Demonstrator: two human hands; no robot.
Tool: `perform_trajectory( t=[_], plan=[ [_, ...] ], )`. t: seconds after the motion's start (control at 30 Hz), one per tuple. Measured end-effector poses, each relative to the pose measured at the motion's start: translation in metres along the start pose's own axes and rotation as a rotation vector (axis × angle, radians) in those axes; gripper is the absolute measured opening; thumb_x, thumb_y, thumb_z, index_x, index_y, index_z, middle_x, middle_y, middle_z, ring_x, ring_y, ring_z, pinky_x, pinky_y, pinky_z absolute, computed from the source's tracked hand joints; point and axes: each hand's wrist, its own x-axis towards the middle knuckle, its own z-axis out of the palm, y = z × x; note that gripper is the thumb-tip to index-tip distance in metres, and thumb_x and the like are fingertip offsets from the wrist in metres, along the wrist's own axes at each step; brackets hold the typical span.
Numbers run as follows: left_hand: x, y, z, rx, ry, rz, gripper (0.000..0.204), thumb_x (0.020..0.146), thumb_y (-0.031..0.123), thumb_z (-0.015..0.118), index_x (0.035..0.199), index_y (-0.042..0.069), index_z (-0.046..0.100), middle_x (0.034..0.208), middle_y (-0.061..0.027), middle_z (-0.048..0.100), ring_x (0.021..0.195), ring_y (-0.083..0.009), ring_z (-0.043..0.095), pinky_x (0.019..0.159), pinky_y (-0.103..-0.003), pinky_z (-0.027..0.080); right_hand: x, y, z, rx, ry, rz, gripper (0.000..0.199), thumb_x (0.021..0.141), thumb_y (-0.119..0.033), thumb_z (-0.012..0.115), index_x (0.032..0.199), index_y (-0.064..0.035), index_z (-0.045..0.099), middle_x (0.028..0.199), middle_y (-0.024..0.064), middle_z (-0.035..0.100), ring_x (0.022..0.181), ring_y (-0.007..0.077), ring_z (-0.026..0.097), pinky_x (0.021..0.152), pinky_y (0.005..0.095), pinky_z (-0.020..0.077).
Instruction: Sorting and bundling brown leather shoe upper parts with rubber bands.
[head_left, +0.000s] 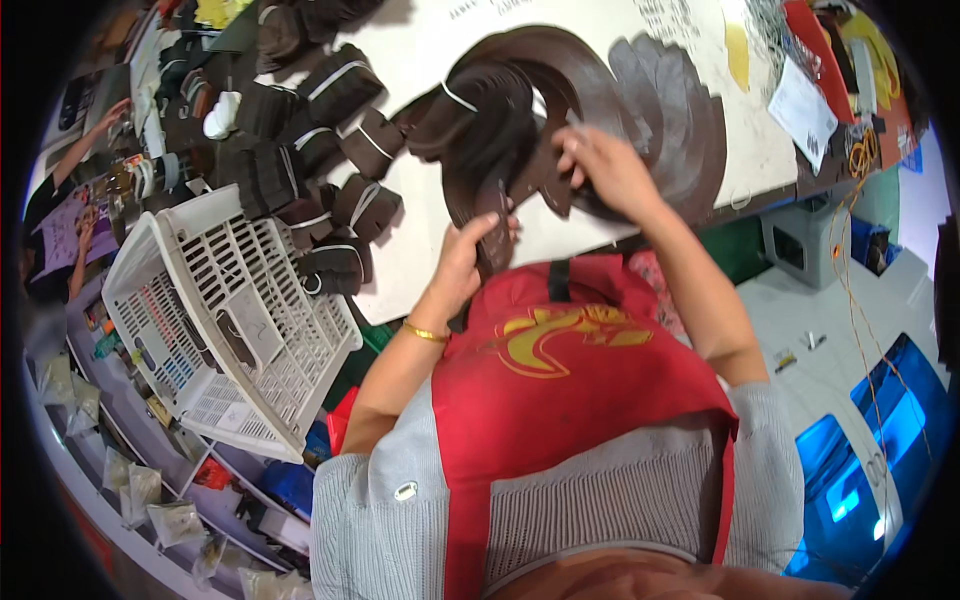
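Note:
My left hand (463, 258) is closed on a dark brown flat strip (494, 232), leather-like, near the table's front edge. To its right, the fingers of my right hand (608, 178) are pinched together over brown pieces; a small pale tip shows by them, but what they hold I cannot make out. Just beyond both hands lies a thick stack of curved dark brown pieces (490, 110) with a white band across it. More curved brown pieces (665, 120) are fanned out in overlapping layers on the right, with a glossy look.
Several banded brown bundles (345, 85) crowd the left of the white table (425, 30). A white plastic basket (300, 385) stands tilted at the left, by the table edge. Papers (803, 110) and an orange cord (862, 152) lie at the right end. Another person's arm (85, 145) shows far left.

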Motion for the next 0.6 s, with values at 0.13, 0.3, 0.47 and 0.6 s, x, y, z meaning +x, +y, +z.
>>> perform_trajectory(
  t=[0.13,0.3,0.47,0.6],
  plan=[
    [-0.018,0.007,0.02,-0.028,-0.036,0.083,0.036,0.088,0.006,0.06,0.122,-0.003,0.054,0.111,-0.0138,0.064,0.102,-0.0236,0.065,0.087,-0.036,0.056,-0.022,0.003,0.04,0.0,-0.028,-0.021,0.035,0.092,-0.027,0.065,0.114,-0.0001,0.063,0.086,0.0077,0.069,0.072,0.0092,0.064,0.068,0.0272,0.0508],
    [-0.03,0.01,0.036,-0.029,-0.117,0.097,0.037,0.09,0.005,0.058,0.125,-0.003,0.051,0.111,-0.013,0.064,0.103,-0.0223,0.065,0.087,-0.035,0.056,-0.035,0.001,0.066,0.356,0.08,-0.004,0.052,0.085,-0.02,0.074,0.126,0.0032,0.052,0.108,0.0119,0.066,0.069,0.0118,0.065,0.066,0.0255,0.0526],
    [-0.031,0.008,0.036,0.036,-0.158,0.092,0.04,0.091,0.003,0.057,0.128,-0.005,0.047,0.118,-0.0153,0.061,0.109,-0.0239,0.063,0.092,-0.036,0.055,-0.043,-0.017,0.066,0.32,0.137,-0.015,0.057,0.083,-0.02,0.076,0.128,0.0037,0.05,0.11,0.0127,0.064,0.075,0.0112,0.064,0.068,0.0262,0.0524],
    [-0.032,0.012,0.039,0.069,-0.22,0.091,0.039,0.093,0.004,0.056,0.129,-0.005,0.046,0.122,-0.0171,0.058,0.109,-0.0248,0.063,0.095,-0.036,0.055,-0.049,-0.022,0.061,0.171,0.104,0.043,0.062,0.08,-0.015,0.077,0.132,0.0036,0.049,0.119,0.0126,0.061,0.087,0.0114,0.061,0.077,0.0266,0.0521]
  ],
)
